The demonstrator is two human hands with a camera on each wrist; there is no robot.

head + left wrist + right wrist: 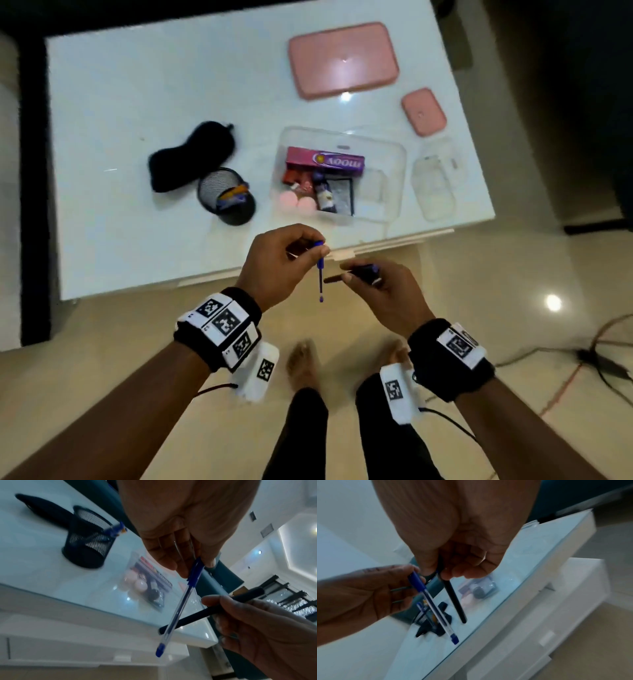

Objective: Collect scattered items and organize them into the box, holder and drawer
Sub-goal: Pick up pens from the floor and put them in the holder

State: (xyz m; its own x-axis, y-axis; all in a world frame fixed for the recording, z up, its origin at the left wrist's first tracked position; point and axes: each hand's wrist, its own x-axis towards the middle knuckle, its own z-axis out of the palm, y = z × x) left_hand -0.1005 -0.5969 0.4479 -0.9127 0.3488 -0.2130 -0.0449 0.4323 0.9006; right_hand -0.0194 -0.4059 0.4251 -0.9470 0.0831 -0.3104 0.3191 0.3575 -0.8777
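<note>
Left hand pinches a clear-barrelled blue pen by its cap, at frame centre. Right hand grips a matte black pen; the wrist views show its slim full length. Mesh holder sits centre-left, beside a transparent box containing a pink "moov" carton

Table with box, holder, perhaps pouch

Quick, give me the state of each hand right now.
Left hand: pinching the capped end of a blue pen, which hangs down.
Right hand: gripping a black pen between thumb and fingers.
</note>
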